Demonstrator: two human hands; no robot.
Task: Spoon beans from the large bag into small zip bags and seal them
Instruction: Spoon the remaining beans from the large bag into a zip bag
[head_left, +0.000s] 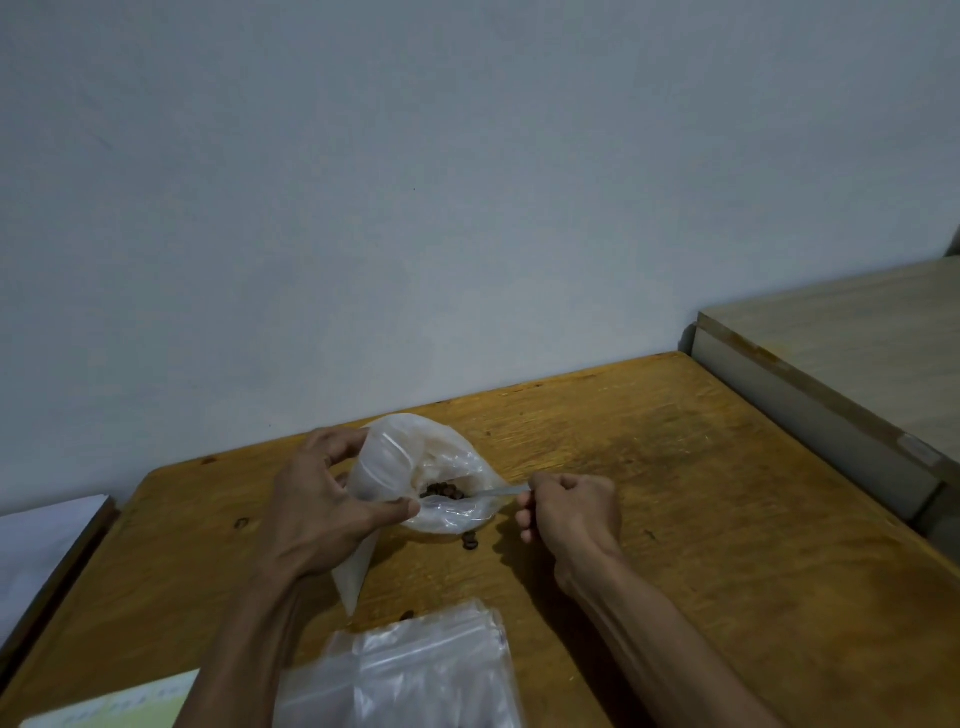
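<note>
The large translucent bag (400, 462) stands on the wooden table (675, 467) with its mouth open; dark beans (441, 490) show inside. My left hand (322, 499) grips the bag's rim, thumb and fingers curled round the plastic. A small zip bag (356, 577) hangs below that hand. My right hand (571, 512) pinches the handle of a thin spoon (493, 492), whose bowl lies among the beans inside the bag. A stack of small zip bags (410, 675) lies at the near edge between my forearms.
Loose beans (470, 541) lie on the table in front of the bag, one more (240, 523) to the left. A pale cabinet top (857, 353) borders the table on the right. White paper (36, 540) sits left, a yellowish sheet (119, 706) bottom left.
</note>
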